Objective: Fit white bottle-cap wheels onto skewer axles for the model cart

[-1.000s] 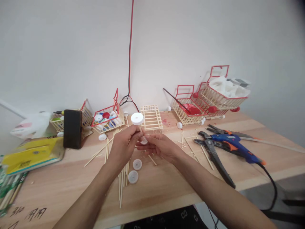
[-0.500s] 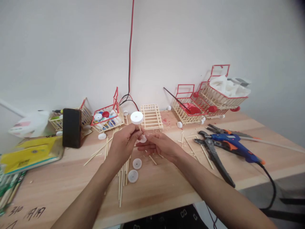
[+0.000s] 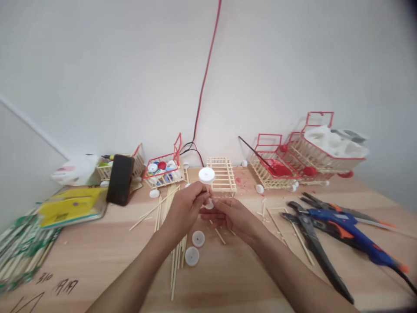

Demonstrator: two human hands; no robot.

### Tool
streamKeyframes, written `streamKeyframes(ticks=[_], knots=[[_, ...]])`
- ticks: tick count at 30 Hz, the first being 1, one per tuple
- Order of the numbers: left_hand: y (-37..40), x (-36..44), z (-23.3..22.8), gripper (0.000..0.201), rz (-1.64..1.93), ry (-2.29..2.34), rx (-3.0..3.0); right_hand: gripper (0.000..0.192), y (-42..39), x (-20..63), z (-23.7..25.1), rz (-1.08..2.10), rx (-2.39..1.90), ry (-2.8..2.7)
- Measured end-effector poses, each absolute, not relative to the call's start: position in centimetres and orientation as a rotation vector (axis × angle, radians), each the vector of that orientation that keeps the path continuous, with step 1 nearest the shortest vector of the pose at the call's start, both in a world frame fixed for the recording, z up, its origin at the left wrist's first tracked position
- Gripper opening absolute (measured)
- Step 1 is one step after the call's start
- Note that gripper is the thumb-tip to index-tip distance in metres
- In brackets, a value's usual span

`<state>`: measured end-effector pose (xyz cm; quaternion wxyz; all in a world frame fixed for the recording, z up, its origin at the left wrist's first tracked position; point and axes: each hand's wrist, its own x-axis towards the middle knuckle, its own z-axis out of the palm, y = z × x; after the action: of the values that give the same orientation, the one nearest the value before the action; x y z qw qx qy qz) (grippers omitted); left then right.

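White wall behind a cluttered wooden bench point(image 3: 97, 252).
Left hand point(image 3: 184, 208) pinched a thin stick topped by a white cap point(image 3: 206, 175) above the bench; right hand point(image 3: 233, 215) gripped a second cap point(image 3: 209, 204) at its lower end, near two loose caps point(image 3: 194, 248).

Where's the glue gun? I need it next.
The blue glue gun lies at the table's right side, beside the black pliers, right of the right hand.

Two bare forearms in shot, no sleeves, left hand point(image 3: 184, 208) and right hand point(image 3: 236, 216) ungloved, no rings, no watch, wrists plain, nails short
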<state>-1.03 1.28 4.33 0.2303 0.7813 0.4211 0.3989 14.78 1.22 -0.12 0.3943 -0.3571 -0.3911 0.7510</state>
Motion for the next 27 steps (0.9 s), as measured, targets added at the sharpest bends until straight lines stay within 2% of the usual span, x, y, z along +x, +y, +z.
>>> streamKeyframes(ticks=[6, 19, 25, 27], knots=[[1.1, -1.0, 4.6, 0.011, 1.133, 1.120, 2.101, 0.028, 1.1, 14.6, 0.3, 1.914, -0.936, -0.968], [1.4, -1.3, 4.5, 0.012, 1.171, 1.135, 2.040, 0.025, 1.0, 14.8, 0.6, 1.895, -0.960, -0.989], [1.9, -2.1, 4.2, 0.014, 1.224, 1.022, 1.849, 0.041, 0.9, 14.8, 1.3, 1.897, -0.989, -0.965], [2.1, -2.3, 4.2, 0.017, 1.222, 1.019, 1.852, 0.040, 1.0, 14.9, 1.3, 1.890, -0.978, -0.981]])
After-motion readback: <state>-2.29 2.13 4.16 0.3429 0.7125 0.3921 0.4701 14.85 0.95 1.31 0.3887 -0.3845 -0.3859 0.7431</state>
